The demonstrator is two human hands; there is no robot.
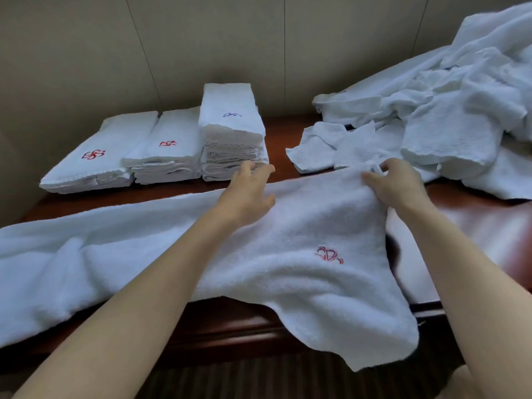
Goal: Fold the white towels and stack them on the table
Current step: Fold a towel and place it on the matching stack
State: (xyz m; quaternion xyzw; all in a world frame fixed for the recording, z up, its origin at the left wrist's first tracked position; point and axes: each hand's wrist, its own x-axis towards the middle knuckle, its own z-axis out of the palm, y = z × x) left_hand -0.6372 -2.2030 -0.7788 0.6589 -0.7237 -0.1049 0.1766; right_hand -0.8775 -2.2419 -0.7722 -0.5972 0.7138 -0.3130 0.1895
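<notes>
A long white towel (161, 240) with a red embroidered mark lies stretched across the dark wooden table (475, 208), one corner hanging over the front edge. My right hand (394, 184) pinches its far right edge, lifting the cloth a little. With its fingers extended, my left hand (247, 188) rests on the towel's far edge near the middle. Three stacks of folded white towels (230, 133) stand side by side at the back left; the right one is the tallest.
A loose heap of unfolded white towels (449, 110) covers the back right of the table and rises toward the corner. A beige panelled wall (201, 38) runs close behind the table. The table's front edge (230, 326) is just below my forearms.
</notes>
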